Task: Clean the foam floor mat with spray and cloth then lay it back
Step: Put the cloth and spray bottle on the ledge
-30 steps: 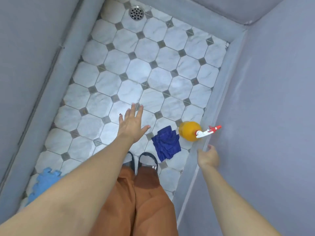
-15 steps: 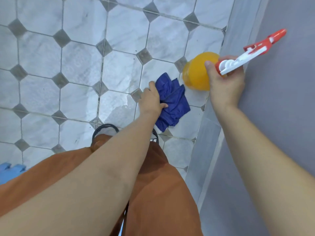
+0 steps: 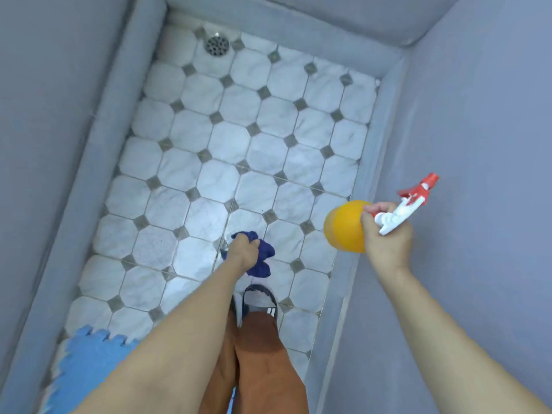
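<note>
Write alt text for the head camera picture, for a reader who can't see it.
Seen from above, a person's left hand grips a dark blue cloth and the right hand holds an orange spray bottle over a tiled floor. A blue foam mat lies at lower left.
</note>
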A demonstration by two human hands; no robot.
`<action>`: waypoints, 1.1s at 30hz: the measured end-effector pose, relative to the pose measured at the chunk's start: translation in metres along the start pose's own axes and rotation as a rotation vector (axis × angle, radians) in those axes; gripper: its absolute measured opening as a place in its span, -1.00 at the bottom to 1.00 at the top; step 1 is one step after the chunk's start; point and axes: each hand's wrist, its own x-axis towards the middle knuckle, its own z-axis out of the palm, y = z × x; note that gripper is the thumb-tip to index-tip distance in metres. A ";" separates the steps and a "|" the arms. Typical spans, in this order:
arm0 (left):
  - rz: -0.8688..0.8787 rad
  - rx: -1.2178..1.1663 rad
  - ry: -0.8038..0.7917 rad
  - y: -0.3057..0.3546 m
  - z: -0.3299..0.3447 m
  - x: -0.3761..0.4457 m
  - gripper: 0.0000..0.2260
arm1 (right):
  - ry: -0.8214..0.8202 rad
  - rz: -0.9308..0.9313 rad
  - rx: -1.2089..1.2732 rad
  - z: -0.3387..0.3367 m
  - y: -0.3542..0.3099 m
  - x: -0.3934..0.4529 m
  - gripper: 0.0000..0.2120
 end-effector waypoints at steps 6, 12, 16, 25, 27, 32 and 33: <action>0.144 -0.158 0.102 0.109 -0.136 -0.142 -0.82 | -0.020 -0.116 0.023 -0.097 -0.184 -0.038 -0.82; 0.410 -0.200 0.222 0.263 -0.286 -0.287 -0.82 | -0.018 -0.282 0.123 -0.185 -0.383 -0.075 -0.78; 0.652 -0.287 0.262 0.358 -0.373 -0.397 -0.90 | 0.036 -0.356 0.217 -0.225 -0.488 -0.091 -0.83; 0.732 -0.365 0.338 0.549 -0.496 -0.465 -0.80 | -0.038 -0.471 0.388 -0.258 -0.680 -0.006 -0.86; 0.735 -0.397 0.333 0.588 -0.508 -0.459 -0.85 | -0.058 -0.528 0.385 -0.261 -0.711 0.019 -0.89; 0.784 -0.388 0.360 0.678 -0.539 -0.444 -0.89 | -0.105 -0.589 0.398 -0.264 -0.777 0.096 -0.85; 0.801 -0.379 0.368 0.695 -0.544 -0.442 -0.88 | -0.115 -0.587 0.406 -0.261 -0.787 0.111 -0.84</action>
